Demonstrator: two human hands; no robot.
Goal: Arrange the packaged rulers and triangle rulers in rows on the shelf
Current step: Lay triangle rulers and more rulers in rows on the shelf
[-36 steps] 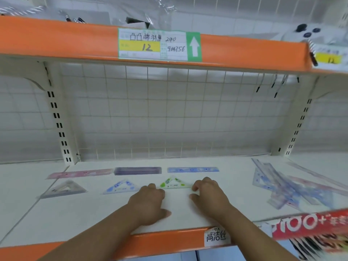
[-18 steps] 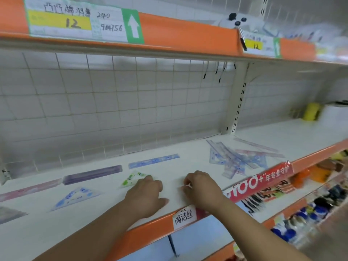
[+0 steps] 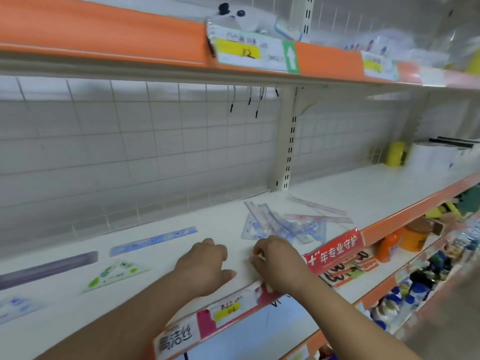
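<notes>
— Where did we have our hands?
— Both on the white shelf (image 3: 363, 193), close to its orange front edge; our left hand (image 3: 205, 266) lay knuckles up, fingers curled under and thumb stuck out to the right, clenched on nothing; our right hand (image 3: 279, 265) sat just beside it, fingers tucked in the same way, and we saw nothing held in it either.
— And the packaged stock?
— None of it was in our grasp; the loose pile of rulers and triangle rulers (image 3: 280, 224) lay just beyond our right knuckles; its near corner was hidden behind them, so we could not tell whether they touched; a pink ruler (image 3: 319, 218) lay at the pile's right side.
— What lay to the left?
— A blue ruler (image 3: 153, 240) and a purple ruler (image 3: 49, 266) lay end to end in the back row; a green triangle ruler (image 3: 117, 274) lay in front of them, apart from our left hand; a blue triangle ruler (image 3: 15, 307) lay blurred at the far left.
</notes>
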